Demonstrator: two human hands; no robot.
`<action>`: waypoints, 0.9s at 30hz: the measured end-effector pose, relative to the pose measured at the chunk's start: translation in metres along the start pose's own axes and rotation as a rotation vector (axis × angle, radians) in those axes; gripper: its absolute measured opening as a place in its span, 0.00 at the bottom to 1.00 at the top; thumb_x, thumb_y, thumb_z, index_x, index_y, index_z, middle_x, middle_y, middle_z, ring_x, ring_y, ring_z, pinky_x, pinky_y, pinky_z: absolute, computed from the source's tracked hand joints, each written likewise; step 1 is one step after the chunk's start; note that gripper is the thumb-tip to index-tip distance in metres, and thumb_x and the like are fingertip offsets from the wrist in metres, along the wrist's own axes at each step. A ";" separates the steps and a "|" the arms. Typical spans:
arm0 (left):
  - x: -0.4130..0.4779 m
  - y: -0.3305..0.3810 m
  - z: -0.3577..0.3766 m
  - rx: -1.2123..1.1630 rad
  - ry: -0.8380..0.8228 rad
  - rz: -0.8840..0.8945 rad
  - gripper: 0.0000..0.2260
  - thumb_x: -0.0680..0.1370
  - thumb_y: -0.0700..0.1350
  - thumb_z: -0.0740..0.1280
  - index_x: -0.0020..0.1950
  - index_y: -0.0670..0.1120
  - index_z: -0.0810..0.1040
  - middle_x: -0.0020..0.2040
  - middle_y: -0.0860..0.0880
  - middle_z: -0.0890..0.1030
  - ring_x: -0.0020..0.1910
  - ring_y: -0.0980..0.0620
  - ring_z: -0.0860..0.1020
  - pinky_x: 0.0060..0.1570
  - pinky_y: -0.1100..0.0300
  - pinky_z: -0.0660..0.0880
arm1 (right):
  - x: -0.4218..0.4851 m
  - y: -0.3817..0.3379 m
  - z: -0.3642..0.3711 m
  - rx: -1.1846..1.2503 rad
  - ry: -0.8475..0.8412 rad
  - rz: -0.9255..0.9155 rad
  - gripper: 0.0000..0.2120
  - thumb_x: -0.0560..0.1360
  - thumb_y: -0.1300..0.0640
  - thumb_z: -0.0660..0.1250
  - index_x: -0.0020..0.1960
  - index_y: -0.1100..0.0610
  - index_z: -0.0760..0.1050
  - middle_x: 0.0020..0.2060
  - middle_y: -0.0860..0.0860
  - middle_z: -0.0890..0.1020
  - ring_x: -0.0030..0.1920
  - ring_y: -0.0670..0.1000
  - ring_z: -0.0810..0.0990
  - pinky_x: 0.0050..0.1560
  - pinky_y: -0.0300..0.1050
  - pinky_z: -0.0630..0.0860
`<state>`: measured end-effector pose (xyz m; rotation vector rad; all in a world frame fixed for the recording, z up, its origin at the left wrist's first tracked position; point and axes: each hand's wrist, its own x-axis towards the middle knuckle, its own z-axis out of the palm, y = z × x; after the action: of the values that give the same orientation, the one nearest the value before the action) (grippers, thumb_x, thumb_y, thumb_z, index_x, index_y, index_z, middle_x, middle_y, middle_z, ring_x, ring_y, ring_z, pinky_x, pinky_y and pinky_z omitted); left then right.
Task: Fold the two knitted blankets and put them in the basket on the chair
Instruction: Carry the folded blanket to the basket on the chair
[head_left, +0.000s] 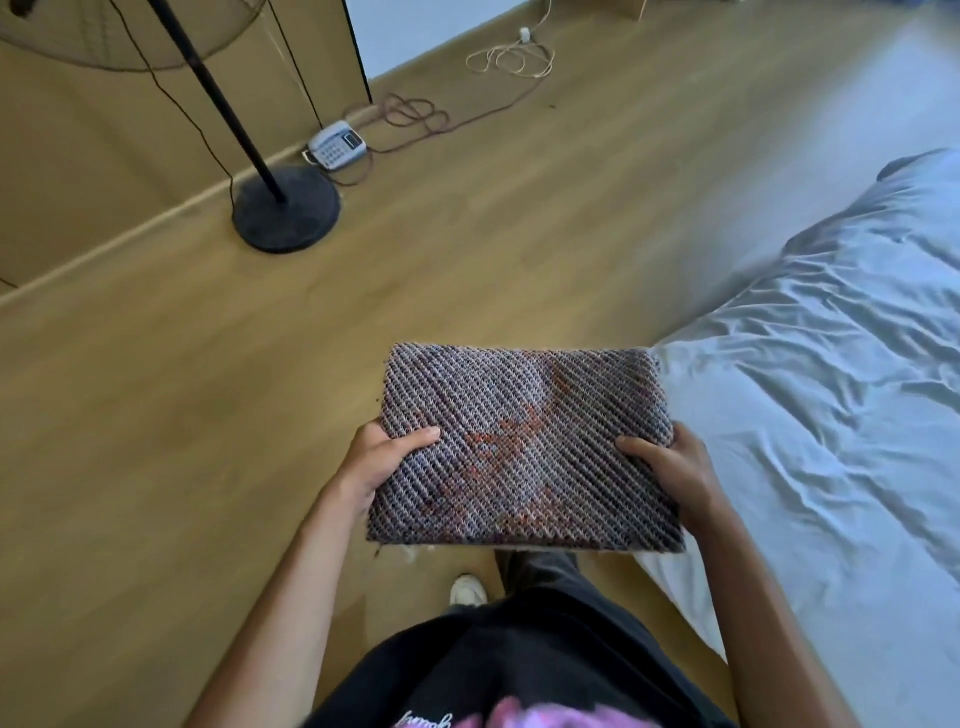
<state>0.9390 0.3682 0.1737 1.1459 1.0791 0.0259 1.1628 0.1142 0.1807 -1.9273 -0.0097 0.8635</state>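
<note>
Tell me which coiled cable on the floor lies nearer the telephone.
The dark brown cable, coiled right beside the telephone; the white cable lies much farther from it.

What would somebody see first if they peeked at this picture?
The folded knitted blanket, purple-grey with orange patches, is mid-picture, gripped at its sides by the left hand and right hand. A rumpled pale bed fills the right; a black stand's round base sits upper left.

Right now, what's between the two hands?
The folded knitted blanket spans the whole gap. The left hand grips its left edge and the right hand its right edge, thumbs on top. The head view shows this.
</note>
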 end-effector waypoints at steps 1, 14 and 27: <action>0.017 0.014 0.005 0.001 -0.007 0.000 0.17 0.66 0.44 0.77 0.52 0.43 0.81 0.49 0.44 0.85 0.48 0.43 0.83 0.55 0.44 0.77 | 0.017 -0.008 -0.002 0.018 0.007 -0.002 0.20 0.66 0.60 0.75 0.56 0.63 0.74 0.46 0.57 0.83 0.41 0.53 0.84 0.35 0.43 0.79; 0.193 0.192 0.094 0.135 -0.046 0.022 0.11 0.69 0.40 0.75 0.49 0.43 0.81 0.48 0.45 0.85 0.45 0.48 0.84 0.44 0.56 0.80 | 0.195 -0.124 -0.047 0.125 0.134 0.051 0.19 0.66 0.60 0.75 0.53 0.61 0.74 0.45 0.56 0.83 0.43 0.53 0.83 0.40 0.46 0.79; 0.410 0.361 0.178 0.236 -0.224 -0.003 0.13 0.69 0.40 0.75 0.52 0.41 0.80 0.50 0.42 0.84 0.48 0.42 0.83 0.53 0.46 0.78 | 0.384 -0.231 -0.076 0.180 0.329 0.127 0.22 0.66 0.59 0.75 0.58 0.60 0.73 0.49 0.55 0.82 0.47 0.54 0.81 0.48 0.50 0.79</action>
<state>1.4546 0.6213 0.1636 1.3251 0.9002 -0.2328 1.5722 0.3112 0.1665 -1.8922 0.3780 0.5975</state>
